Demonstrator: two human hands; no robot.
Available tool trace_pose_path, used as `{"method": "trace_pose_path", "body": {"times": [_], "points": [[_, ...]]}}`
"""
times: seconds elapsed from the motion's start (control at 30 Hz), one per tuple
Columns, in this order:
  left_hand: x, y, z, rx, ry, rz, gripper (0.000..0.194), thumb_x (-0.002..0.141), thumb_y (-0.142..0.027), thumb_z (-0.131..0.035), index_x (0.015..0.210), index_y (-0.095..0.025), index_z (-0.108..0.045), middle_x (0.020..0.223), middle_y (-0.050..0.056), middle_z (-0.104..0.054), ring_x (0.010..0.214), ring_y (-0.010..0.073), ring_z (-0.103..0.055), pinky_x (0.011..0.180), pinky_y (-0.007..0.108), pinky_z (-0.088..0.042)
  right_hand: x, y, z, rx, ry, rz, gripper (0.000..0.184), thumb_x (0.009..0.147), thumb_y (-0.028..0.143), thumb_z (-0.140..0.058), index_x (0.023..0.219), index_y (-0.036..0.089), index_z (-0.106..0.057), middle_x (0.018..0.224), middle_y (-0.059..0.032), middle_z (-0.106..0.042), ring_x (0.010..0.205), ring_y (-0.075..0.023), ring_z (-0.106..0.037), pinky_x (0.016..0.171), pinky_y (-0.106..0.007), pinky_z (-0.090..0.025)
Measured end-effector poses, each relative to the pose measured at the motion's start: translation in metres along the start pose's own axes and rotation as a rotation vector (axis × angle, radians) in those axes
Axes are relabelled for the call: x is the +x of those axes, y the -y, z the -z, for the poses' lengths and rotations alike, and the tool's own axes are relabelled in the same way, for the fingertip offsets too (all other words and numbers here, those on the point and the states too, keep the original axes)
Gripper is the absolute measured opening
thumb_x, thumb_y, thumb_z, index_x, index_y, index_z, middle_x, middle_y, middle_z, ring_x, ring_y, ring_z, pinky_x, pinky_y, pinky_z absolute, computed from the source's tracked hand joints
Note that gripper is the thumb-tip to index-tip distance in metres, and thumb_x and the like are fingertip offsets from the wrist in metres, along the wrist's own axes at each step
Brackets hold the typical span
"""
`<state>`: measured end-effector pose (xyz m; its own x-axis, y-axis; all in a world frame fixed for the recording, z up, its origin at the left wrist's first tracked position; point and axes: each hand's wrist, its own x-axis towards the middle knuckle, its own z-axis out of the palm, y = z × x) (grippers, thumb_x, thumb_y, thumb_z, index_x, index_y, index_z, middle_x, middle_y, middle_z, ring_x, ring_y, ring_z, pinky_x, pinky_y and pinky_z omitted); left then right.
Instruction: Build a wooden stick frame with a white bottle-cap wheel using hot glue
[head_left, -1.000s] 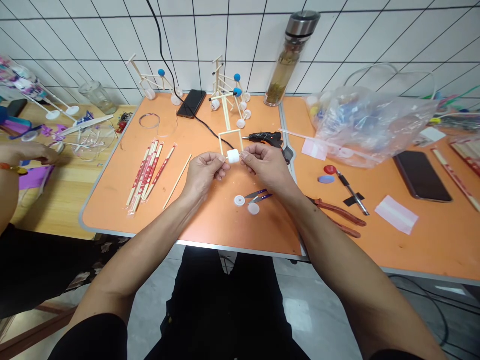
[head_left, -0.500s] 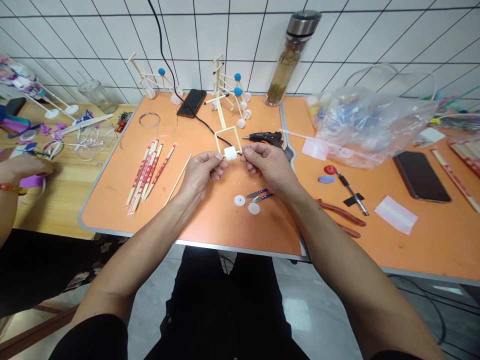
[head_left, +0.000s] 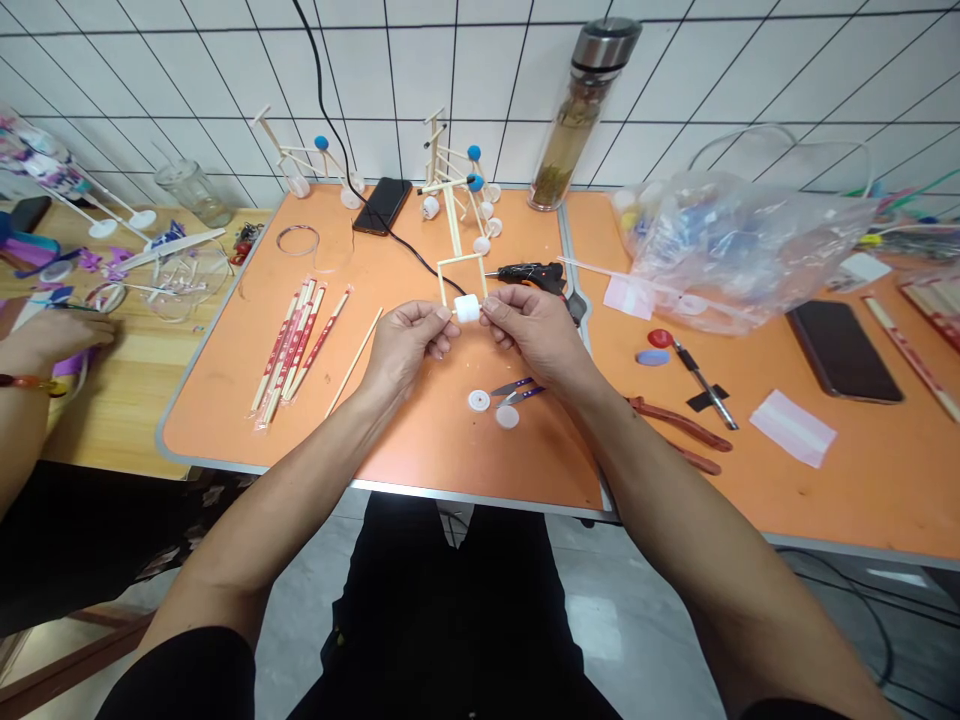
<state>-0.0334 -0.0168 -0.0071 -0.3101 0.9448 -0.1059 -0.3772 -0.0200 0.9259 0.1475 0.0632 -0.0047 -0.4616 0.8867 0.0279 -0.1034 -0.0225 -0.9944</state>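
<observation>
A stick frame (head_left: 460, 260), made of pale wooden sticks with a white roller (head_left: 467, 308) across its near end, is held up above the orange table. My left hand (head_left: 414, 340) pinches the frame's left side by the roller. On the other side, my right hand (head_left: 525, 322) pinches the right end beside the roller. Below my hands lie a white wheel (head_left: 479, 401), a plain white disc (head_left: 507, 416) and small scissors (head_left: 517, 392). A black glue gun (head_left: 531, 274) rests just behind my right hand.
Wrapped chopsticks (head_left: 289, 355) and a bare stick (head_left: 355, 362) lie left. Behind stand stick models with blue balls (head_left: 474, 153), a phone (head_left: 382, 206) and a tea bottle (head_left: 585, 115). Pliers (head_left: 682, 425) and a plastic bag (head_left: 742, 245) are right. Another person's hand (head_left: 64, 335) works at far left.
The stick frame tilted left, then swung back upright, with both my hands keeping their pinch at the roller. The other person's hand at far left has shifted slightly.
</observation>
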Motion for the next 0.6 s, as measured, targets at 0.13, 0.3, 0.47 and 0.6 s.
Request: {"method": "trace_pose_path", "body": {"times": [0.13, 0.3, 0.47, 0.6], "points": [[-0.0012, -0.0006, -0.0013, 0.039, -0.010, -0.014, 0.019, 0.094, -0.026, -0.092, 0.082, -0.015, -0.082, 0.071, 0.001, -0.079, 0.051, 0.0056, -0.061, 0.050, 0.017, -0.046, -0.0006, 0.0009, -0.0005, -0.031, -0.025, 0.024, 0.071, 0.067, 0.084, -0.105, 0.084, 0.021, -0.077, 0.081, -0.0016, -0.073, 0.061, -0.0090, -0.051, 0.055, -0.024, -0.044], [-0.0015, -0.0013, -0.0021, 0.110, -0.019, -0.053, 0.035, 0.103, -0.040, -0.086, 0.077, -0.017, -0.079, 0.073, 0.002, -0.078, 0.053, 0.0060, -0.061, 0.052, 0.019, -0.047, -0.0005, 0.0001, 0.0007, -0.063, -0.030, 0.035, 0.072, 0.069, 0.086, -0.102, 0.085, 0.021, -0.076, 0.082, -0.0020, -0.073, 0.062, -0.0097, -0.051, 0.055, -0.025, -0.044], [-0.0006, -0.0003, 0.0005, 0.167, -0.031, -0.100, 0.031, 0.103, -0.042, -0.082, 0.082, -0.019, -0.080, 0.079, 0.002, -0.078, 0.057, 0.0075, -0.062, 0.051, 0.019, -0.046, -0.0005, 0.0003, 0.0007, -0.090, -0.020, 0.052, 0.073, 0.070, 0.088, -0.100, 0.085, 0.021, -0.074, 0.080, -0.0013, -0.071, 0.061, -0.0100, -0.050, 0.055, -0.026, -0.043], [0.0008, -0.0028, 0.0042, 0.222, -0.070, -0.168, 0.023, 0.100, -0.040, -0.082, 0.087, -0.021, -0.084, 0.083, 0.000, -0.074, 0.056, 0.0061, -0.057, 0.049, 0.019, -0.040, -0.0014, -0.0003, 0.0002, -0.156, -0.015, 0.065, 0.066, 0.076, 0.083, -0.098, 0.085, 0.022, -0.074, 0.081, -0.0017, -0.072, 0.062, -0.0108, -0.051, 0.060, -0.028, -0.043]]}}
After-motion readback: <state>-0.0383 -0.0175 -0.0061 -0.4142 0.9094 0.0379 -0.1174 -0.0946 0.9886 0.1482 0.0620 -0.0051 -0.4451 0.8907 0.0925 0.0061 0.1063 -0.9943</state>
